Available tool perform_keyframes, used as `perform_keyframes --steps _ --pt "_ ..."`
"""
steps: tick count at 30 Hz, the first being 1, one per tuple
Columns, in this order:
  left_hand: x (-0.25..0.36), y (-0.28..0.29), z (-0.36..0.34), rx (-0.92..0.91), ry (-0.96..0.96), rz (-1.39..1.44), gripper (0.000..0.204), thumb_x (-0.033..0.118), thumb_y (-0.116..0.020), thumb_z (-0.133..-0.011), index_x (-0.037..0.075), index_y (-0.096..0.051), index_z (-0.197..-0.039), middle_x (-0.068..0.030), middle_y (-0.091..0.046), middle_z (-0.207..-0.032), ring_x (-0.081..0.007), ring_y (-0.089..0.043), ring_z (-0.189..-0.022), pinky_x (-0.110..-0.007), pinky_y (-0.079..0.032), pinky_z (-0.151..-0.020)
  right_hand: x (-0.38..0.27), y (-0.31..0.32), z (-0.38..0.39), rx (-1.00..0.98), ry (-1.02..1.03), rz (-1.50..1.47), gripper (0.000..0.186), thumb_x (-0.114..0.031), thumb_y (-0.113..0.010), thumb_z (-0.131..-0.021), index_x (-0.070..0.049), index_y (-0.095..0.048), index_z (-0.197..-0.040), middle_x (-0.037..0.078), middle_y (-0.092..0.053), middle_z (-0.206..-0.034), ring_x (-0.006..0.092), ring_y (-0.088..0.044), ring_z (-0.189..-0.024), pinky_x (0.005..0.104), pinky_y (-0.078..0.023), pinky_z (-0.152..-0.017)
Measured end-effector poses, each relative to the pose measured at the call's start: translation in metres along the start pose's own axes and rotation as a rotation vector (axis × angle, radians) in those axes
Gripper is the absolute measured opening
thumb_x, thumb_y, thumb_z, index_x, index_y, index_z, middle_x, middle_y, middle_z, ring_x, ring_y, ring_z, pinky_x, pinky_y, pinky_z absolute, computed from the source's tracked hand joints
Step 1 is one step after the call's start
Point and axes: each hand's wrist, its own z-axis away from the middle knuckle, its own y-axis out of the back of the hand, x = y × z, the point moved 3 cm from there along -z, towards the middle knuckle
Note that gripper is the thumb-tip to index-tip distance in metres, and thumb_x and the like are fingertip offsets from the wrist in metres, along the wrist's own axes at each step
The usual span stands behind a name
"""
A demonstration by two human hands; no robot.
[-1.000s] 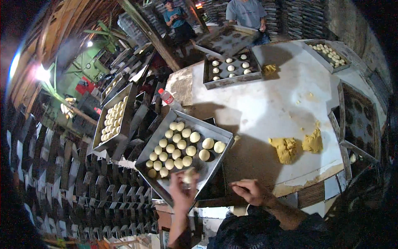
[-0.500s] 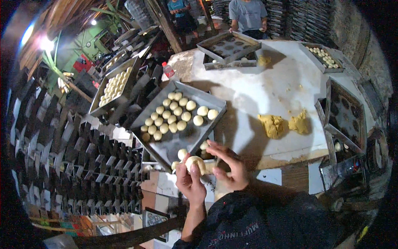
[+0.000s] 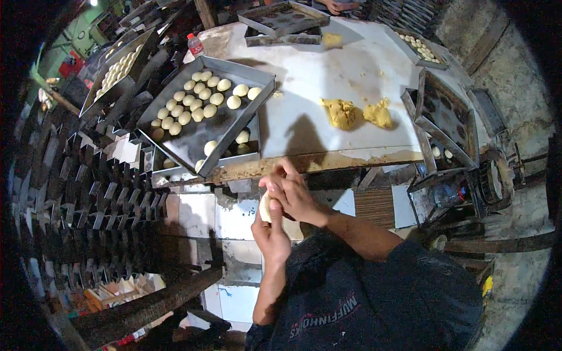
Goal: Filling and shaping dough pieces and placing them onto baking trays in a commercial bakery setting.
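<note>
A pale dough ball (image 3: 266,207) sits between the thumb and fingers of my left hand (image 3: 271,235), below the table's front edge. From the right, my right hand (image 3: 294,196) reaches over it with fingers bent and closed against its upper side. Part of the dough is hidden behind these fingers. Nearest to my hands is a large metal tray (image 3: 235,124), tilted on the table's left end, with rows of round dough balls (image 3: 198,114) in it. Two lumps of yellow filling or dough, a left lump (image 3: 339,113) and a right lump (image 3: 378,114), lie on the tabletop.
The white table (image 3: 298,76) has a worn front edge. Stacked trays (image 3: 285,22) stand at its back and more trays (image 3: 443,114) at its right. Another dough-filled tray (image 3: 119,70) is at the far left, near a red-labelled bottle (image 3: 195,45). A person's hands (image 3: 339,7) show behind the table.
My right hand has come away from beside the tray and closed over the dough in my left hand. The view has shifted, so the table sits higher and further left.
</note>
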Motion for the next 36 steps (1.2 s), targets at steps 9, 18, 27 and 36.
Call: perform_keyframes --steps 9,18,27,36 --pt "-0.049 -0.060 -0.034 -0.096 0.382 0.524 0.039 0.029 -0.057 -0.093 -0.003 -0.057 -0.117 -0.0123 -0.066 -0.101 -0.0187 -0.065 -0.088 -0.029 -0.054 -0.073 0.089 0.064 -0.012 -0.152 -0.221 -0.428 0.019 -0.020 -0.061 -0.091 -0.001 -0.064 -0.093 0.015 -0.064 -0.086 0.0222 -0.062 -0.078 0.0343 -0.048 -0.067" --pt "-0.027 -0.153 -0.121 -0.277 0.194 0.546 0.060 0.025 -0.054 -0.091 -0.002 -0.035 -0.141 -0.0183 -0.049 -0.135 -0.0288 -0.049 -0.123 -0.042 -0.039 -0.105 0.316 0.213 -0.039 0.005 -0.178 0.496 0.030 -0.002 -0.065 -0.074 0.002 -0.067 -0.104 0.021 -0.066 -0.106 0.0355 -0.063 -0.100 0.0407 -0.049 -0.093" --pt "-0.045 -0.234 -0.171 -0.172 0.336 0.342 0.046 0.018 -0.048 -0.098 -0.001 -0.041 -0.139 -0.0169 -0.055 -0.127 -0.0250 -0.055 -0.114 -0.037 -0.045 -0.097 0.334 0.240 -0.050 0.112 -0.514 0.103 0.020 -0.004 -0.061 -0.084 0.000 -0.068 -0.102 0.017 -0.069 -0.097 0.0246 -0.068 -0.085 0.0358 -0.054 -0.080" --pt "-0.089 -0.248 -0.184 -0.248 0.314 0.377 0.036 0.020 -0.052 -0.099 -0.004 -0.053 -0.125 -0.0131 -0.063 -0.111 -0.0183 -0.063 -0.096 -0.031 -0.053 -0.082 0.188 0.225 -0.062 0.102 -0.210 0.037 0.038 -0.002 -0.065 -0.082 -0.003 -0.063 -0.120 0.010 -0.068 -0.111 0.0230 -0.066 -0.080 0.0330 -0.053 -0.079"
